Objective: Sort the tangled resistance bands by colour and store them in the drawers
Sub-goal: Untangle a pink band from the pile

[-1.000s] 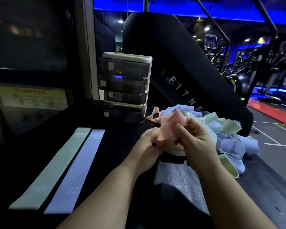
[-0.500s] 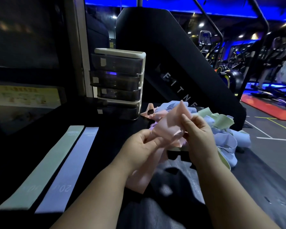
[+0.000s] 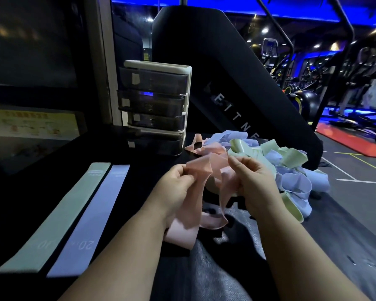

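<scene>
We pinch the pink band (image 3: 199, 165) with our left hand (image 3: 176, 189) and right hand (image 3: 256, 185), both clamped on it. The tangled pile (image 3: 295, 183) lies at two o'clock.

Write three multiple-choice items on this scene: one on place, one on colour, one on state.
1. The flat green band lies:
A) left of the flat lilac band
B) on the floor
C) over a forearm

2. The left hand and right hand hold a band coloured:
A) green
B) pink
C) lilac

3. That band is:
A) laid out flat
B) rolled tight
C) twisted and lifted

Key: A, the two lie side by side; B, both hands pinch the pink band; C, it hangs in folds between them.
</scene>
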Available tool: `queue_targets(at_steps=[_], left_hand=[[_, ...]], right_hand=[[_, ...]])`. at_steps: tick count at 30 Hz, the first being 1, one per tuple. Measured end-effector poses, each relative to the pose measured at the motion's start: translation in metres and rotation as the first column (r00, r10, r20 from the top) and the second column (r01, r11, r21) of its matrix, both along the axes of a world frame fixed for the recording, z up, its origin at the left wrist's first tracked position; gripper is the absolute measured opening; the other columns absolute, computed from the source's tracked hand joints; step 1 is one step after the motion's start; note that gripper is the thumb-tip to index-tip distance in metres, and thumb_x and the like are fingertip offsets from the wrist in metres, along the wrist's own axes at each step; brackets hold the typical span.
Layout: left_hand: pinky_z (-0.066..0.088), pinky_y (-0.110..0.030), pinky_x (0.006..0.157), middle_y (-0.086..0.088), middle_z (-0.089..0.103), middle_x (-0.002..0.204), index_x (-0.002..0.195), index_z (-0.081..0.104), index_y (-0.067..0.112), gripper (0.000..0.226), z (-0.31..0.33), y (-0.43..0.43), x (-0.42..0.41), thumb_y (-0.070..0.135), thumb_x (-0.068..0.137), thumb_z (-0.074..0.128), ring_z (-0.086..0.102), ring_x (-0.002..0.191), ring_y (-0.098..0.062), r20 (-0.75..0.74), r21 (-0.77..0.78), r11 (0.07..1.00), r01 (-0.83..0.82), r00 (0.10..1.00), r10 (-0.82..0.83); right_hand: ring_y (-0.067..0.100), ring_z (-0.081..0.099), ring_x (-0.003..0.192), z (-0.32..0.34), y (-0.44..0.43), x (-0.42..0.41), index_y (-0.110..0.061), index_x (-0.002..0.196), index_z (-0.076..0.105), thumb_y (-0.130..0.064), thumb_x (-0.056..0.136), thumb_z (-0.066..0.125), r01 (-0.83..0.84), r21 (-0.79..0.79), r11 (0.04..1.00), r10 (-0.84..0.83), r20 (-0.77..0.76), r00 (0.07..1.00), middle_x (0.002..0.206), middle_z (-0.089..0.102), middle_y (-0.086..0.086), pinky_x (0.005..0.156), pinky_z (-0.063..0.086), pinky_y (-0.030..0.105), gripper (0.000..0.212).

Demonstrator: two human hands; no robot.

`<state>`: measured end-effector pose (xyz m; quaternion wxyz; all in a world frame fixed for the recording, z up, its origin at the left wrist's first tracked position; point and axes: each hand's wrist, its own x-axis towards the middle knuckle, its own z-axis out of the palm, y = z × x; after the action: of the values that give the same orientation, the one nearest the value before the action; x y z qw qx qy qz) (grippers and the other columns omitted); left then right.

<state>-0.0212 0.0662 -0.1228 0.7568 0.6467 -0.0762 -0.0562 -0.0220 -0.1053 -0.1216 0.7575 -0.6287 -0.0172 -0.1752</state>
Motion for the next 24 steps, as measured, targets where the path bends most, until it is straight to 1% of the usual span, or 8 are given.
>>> queue_targets(at_steps=[2,5,7,10,12,16,21,24], left_hand=[[0.049,-0.022,0.066,0.000,0.070,0.079,0.094,0.066,0.014,0.016,0.001,0.000,-0.001,0.011,0.099,0.051,0.062,0.070,-0.009,-0.033,-0.032,0.999,-0.012,0.999,0.011],[0.050,-0.025,0.062,-0.003,0.067,0.076,0.094,0.063,0.012,0.014,0.002,0.000,-0.001,0.012,0.099,0.051,0.061,0.066,-0.012,-0.074,-0.091,0.995,-0.038,0.997,0.032],[0.050,-0.019,0.057,-0.002,0.067,0.075,0.094,0.063,0.011,0.013,0.002,0.000,-0.001,0.013,0.100,0.051,0.061,0.062,-0.008,-0.068,-0.098,0.994,-0.042,0.997,0.036],[0.048,-0.014,0.055,0.001,0.068,0.074,0.094,0.064,0.012,0.016,0.003,0.000,-0.002,0.013,0.100,0.049,0.061,0.057,0.000,-0.049,-0.094,0.994,-0.046,0.998,0.042],[0.051,-0.015,0.059,-0.002,0.070,0.079,0.098,0.066,0.011,0.019,0.004,0.000,-0.003,0.011,0.101,0.047,0.064,0.062,-0.004,-0.061,-0.114,0.992,-0.047,0.997,0.040],[0.053,-0.019,0.053,-0.009,0.073,0.086,0.102,0.070,0.007,0.024,0.008,0.002,-0.005,0.007,0.100,0.045,0.068,0.066,-0.010,-0.066,-0.108,0.994,-0.030,0.998,0.023],[0.054,-0.028,0.080,-0.008,0.076,0.097,0.101,0.071,0.008,0.018,0.004,-0.001,-0.005,0.010,0.095,0.054,0.070,0.091,-0.017,-0.042,-0.031,0.999,-0.036,0.999,0.035],[0.051,-0.031,0.070,-0.004,0.073,0.089,0.099,0.064,0.019,0.009,0.001,0.001,-0.003,0.018,0.091,0.059,0.066,0.078,-0.015,0.011,0.095,0.989,-0.117,0.993,0.116]], right_hand=[[0.021,0.062,0.072,-0.001,-0.001,0.000,-0.008,0.102,0.069,-0.023,0.090,0.068,-0.049,-0.025,0.999,0.048,-0.022,0.999,0.085,0.067,0.011,0.060,0.052,0.030,0.019],[0.016,0.065,0.081,0.000,-0.002,-0.002,-0.018,0.105,0.068,-0.011,0.092,0.063,-0.109,-0.043,0.993,0.108,-0.029,0.994,0.089,0.070,0.001,0.064,0.053,0.030,0.016],[0.015,0.066,0.078,0.000,0.001,-0.003,-0.022,0.102,0.069,-0.008,0.088,0.067,-0.146,-0.078,0.986,0.146,-0.008,0.989,0.087,0.070,-0.003,0.064,0.054,0.031,0.021],[0.022,0.065,0.083,-0.001,0.006,-0.006,-0.021,0.104,0.071,-0.019,0.066,0.085,-0.179,-0.164,0.970,0.180,-0.012,0.984,0.089,0.072,-0.002,0.075,0.056,0.039,0.040],[0.022,0.066,0.085,-0.002,0.009,-0.008,-0.026,0.099,0.074,-0.023,0.057,0.084,-0.207,-0.208,0.956,0.208,-0.016,0.978,0.093,0.074,0.003,0.080,0.057,0.042,0.043],[0.021,0.067,0.082,0.000,0.016,-0.013,-0.029,0.094,0.076,-0.018,0.058,0.082,-0.257,-0.235,0.938,0.269,0.021,0.963,0.093,0.073,0.010,0.080,0.057,0.040,0.038],[0.020,0.064,0.078,0.001,0.016,-0.013,-0.032,0.078,0.075,-0.027,0.062,0.080,-0.177,-0.314,0.933,0.213,0.082,0.974,0.085,0.071,0.000,0.070,0.055,0.033,0.017],[0.020,0.062,0.077,-0.002,0.016,-0.010,-0.028,0.075,0.074,-0.038,0.067,0.082,-0.054,-0.339,0.939,0.100,0.121,0.988,0.083,0.068,0.006,0.072,0.054,0.038,0.015]])
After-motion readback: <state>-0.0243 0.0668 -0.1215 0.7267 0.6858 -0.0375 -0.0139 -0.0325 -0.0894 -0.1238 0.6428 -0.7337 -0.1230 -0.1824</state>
